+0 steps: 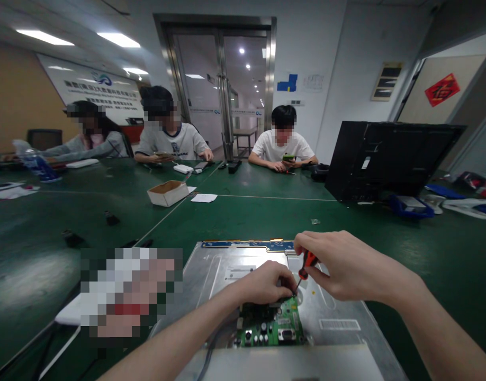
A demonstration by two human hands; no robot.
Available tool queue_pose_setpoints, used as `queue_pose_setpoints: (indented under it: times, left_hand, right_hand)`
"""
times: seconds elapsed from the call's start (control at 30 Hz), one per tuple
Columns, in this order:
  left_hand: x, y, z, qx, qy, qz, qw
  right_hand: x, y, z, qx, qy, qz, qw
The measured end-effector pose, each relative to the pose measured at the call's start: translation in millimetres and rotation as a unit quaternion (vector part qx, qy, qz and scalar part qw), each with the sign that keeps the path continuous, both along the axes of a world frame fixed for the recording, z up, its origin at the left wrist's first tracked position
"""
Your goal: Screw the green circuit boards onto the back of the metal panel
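Screwdriver (308, 259) in right hand (338, 264), open box (168, 197), blue tray (416, 214) holding grey item (411, 203)

At one flat silver metal panel (326, 309) I counted two bare hands (269, 283) (342, 264), one red-and-black screwdriver (308, 260), one green circuit board (270, 323) and one narrow blue board strip (246, 244). There were also three seated persons (111, 144) (181, 140) (300, 145), one whitish cardboard box (167, 197) and one large black screen (386, 164).

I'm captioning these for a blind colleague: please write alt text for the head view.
The right hand holds a red screwdriver at a green circuit board, the left hand close beside the tip. The board lies on a metal panel on a table; three people sit beyond.
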State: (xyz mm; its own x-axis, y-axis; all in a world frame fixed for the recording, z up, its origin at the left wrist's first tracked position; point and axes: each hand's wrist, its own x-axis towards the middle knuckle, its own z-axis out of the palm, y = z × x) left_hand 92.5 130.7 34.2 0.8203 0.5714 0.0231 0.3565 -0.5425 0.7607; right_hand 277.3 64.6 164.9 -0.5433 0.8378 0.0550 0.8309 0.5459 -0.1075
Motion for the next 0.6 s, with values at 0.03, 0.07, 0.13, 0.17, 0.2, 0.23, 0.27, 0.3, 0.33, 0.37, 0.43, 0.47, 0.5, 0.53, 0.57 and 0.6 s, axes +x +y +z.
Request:
queue_pose_setpoints:
  times: [0.03, 0.07, 0.13, 0.17, 0.2, 0.23, 0.27, 0.3, 0.33, 0.37, 0.43, 0.47, 0.5, 0.53, 0.57, 0.6]
  left_hand:
    - [0.0, 0.1, -0.3, 0.0, 0.001, 0.001, 1.0]
    - [0.1, 0.2, -0.6, 0.0, 0.001, 0.003, 1.0]
    - [0.2, 0.4, -1.4, -0.001, 0.003, 0.004, 1.0]
    - [0.3, 0.4, -1.8, -0.002, 0.004, 0.004, 1.0]
    - [0.3, 0.5, -2.0, -0.003, 0.005, 0.004, 1.0]
    - [0.4, 0.5, -2.2, -0.004, 0.006, 0.003, 1.0]
    - [0.4, 0.6, -2.4, -0.004, 0.006, 0.002, 1.0]
    - [0.4, 0.6, -2.4, -0.005, 0.006, 0.001, 1.0]
    - [0.4, 0.5, -2.4, -0.005, 0.005, 0.001, 1.0]
    - [0.4, 0.5, -2.4, -0.005, 0.005, 0.001, 1.0]
    - [0.4, 0.6, -2.3, -0.005, 0.004, 0.002, 1.0]
    - [0.3, 0.6, -2.3, -0.004, 0.003, 0.002, 1.0]
    - [0.3, 0.7, -2.3, -0.003, 0.003, 0.003, 1.0]
    - [0.3, 0.8, -2.3, -0.002, 0.003, 0.003, 1.0]
    - [0.3, 0.9, -2.4, -0.001, 0.002, 0.003, 1.0]
    - [0.3, 1.0, -2.5, -0.001, 0.002, 0.002, 1.0]
  right_hand:
    - [-0.1, 0.0, 0.1, -0.002, 0.0, -0.002, 1.0]
    - [-0.2, 0.5, -0.2, -0.002, -0.004, -0.007, 1.0]
    - [-0.5, 2.2, -1.2, 0.009, -0.019, -0.019, 1.0]
    - [-0.6, 3.1, -1.9, 0.016, -0.029, -0.026, 0.999]
    - [-0.5, 3.8, -2.5, 0.021, -0.037, -0.032, 0.999]
    - [-0.3, 4.1, -2.9, 0.024, -0.042, -0.034, 0.998]
    - [0.0, 3.9, -3.0, 0.025, -0.04, -0.032, 0.998]
    - [0.3, 3.3, -2.8, 0.023, -0.033, -0.026, 0.999]
    - [0.6, 2.4, -2.4, 0.019, -0.023, -0.017, 0.999]
    - [0.8, 1.4, -1.9, 0.013, -0.011, -0.007, 1.0]
    - [0.7, 0.1, -0.9, 0.002, 0.003, 0.005, 1.0]
    - [0.4, 0.1, -0.8, 0.0, 0.002, 0.004, 1.0]
    - [0.1, 0.6, -1.0, 0.001, -0.001, 0.0, 1.0]
    - [-0.2, 1.5, -1.4, 0.005, -0.007, -0.005, 1.0]
    - [-0.4, 2.7, -2.0, 0.01, -0.015, -0.013, 1.0]
    - [-0.4, 3.8, -2.7, 0.016, -0.027, -0.022, 0.999]
